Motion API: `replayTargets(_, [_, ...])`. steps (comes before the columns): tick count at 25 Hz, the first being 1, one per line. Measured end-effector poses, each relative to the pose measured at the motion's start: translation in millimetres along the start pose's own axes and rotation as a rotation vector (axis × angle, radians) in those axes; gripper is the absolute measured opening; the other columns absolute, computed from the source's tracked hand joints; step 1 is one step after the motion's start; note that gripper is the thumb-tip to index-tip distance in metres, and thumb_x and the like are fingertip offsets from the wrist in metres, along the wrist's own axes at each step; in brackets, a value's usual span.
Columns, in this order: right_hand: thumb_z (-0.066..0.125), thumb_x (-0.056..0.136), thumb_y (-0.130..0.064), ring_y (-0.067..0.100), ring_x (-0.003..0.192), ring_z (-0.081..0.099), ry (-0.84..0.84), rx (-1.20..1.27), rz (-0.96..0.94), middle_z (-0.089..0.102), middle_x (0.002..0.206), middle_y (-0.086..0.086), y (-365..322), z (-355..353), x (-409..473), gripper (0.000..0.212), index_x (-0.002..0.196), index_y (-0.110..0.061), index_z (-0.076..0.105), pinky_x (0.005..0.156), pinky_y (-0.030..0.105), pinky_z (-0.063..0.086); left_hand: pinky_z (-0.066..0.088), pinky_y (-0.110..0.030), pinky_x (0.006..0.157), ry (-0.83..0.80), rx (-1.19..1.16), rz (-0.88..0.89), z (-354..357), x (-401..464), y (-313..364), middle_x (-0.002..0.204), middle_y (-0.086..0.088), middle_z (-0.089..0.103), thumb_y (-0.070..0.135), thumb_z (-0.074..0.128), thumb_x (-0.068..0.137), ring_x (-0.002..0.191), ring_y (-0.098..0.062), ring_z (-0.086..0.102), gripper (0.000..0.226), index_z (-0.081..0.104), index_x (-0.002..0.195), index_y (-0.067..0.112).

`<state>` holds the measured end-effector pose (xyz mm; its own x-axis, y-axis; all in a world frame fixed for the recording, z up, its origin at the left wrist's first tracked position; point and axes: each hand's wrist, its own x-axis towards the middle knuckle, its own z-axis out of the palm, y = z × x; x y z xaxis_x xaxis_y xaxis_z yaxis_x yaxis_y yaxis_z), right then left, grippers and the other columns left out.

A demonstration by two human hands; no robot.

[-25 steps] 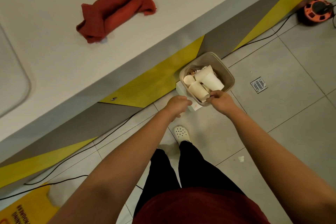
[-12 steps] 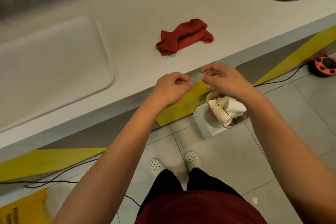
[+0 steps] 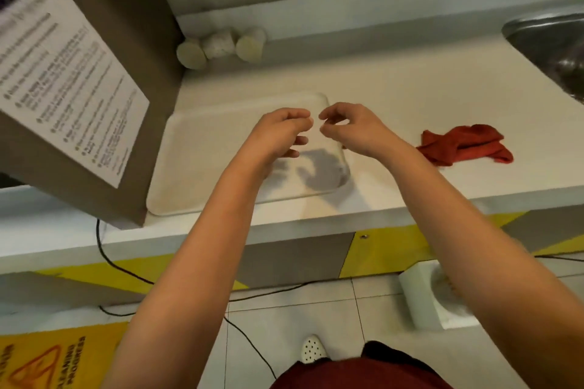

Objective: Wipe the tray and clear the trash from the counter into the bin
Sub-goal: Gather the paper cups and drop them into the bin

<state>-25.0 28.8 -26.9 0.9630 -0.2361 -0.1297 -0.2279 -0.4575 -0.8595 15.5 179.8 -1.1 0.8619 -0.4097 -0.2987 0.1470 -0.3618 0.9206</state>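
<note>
A white tray lies flat on the white counter, next to a grey cabinet. Above its right half hover my left hand and my right hand, fingertips nearly meeting, fingers loosely curled with nothing in them. A crumpled red cloth rests on the counter to the right of the tray. Three pale paper cups lie on their sides at the back of the counter. The bin stands on the floor at lower right, mostly hidden by my right forearm.
A grey cabinet with a printed notice overhangs the counter's left end. A steel sink is set in the counter at far right. Black cables run along the tiled floor, and a yellow cleaning sign sits at lower left.
Both hands rose from the bin on the floor to above the tray. The view swung up and left, bringing the tray, the cups and the cabinet into sight.
</note>
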Motion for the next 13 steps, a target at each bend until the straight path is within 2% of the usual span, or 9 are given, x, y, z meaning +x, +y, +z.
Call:
replayTargets(3, [0.058,0.087,-0.023,0.014,0.086,0.054,-0.049,-0.095,-0.079,0.057,0.108,-0.002,-35.5,24.3,30.6,0.03,0.117,-0.018,0.058,0.065,0.016,0.041,0.05,-0.025,0.066,0.098,-0.038,0.005,-43.2,6.9,1.1,0.096,0.007,0.063,0.022,0.058,0.089,0.082,-0.012,0.063,0.018,0.061,0.107,0.023])
replayTargets(7, [0.06,0.087,-0.024,0.015,0.09,0.054,-0.055,-0.189,-0.127,0.057,0.114,-0.001,-53.3,42.4,69.3,0.03,0.117,-0.02,0.059,0.078,0.024,0.043,0.05,-0.026,0.07,0.195,-0.073,0.001,-78.7,24.0,5.4,0.094,0.01,0.061,0.021,0.057,0.09,0.082,-0.011,0.063,0.019,0.06,0.108,0.024])
replayTargets(13, [0.059,0.088,-0.019,0.019,0.096,0.054,-0.065,-0.251,-0.192,0.055,0.122,0.007,-61.1,55.7,140.3,0.035,0.122,-0.015,0.056,0.078,0.023,0.04,0.048,-0.024,0.067,0.289,-0.085,-0.011,-119.3,80.8,14.9,0.093,0.009,0.06,0.022,0.058,0.089,0.08,-0.009,0.061,0.012,0.06,0.1,0.026])
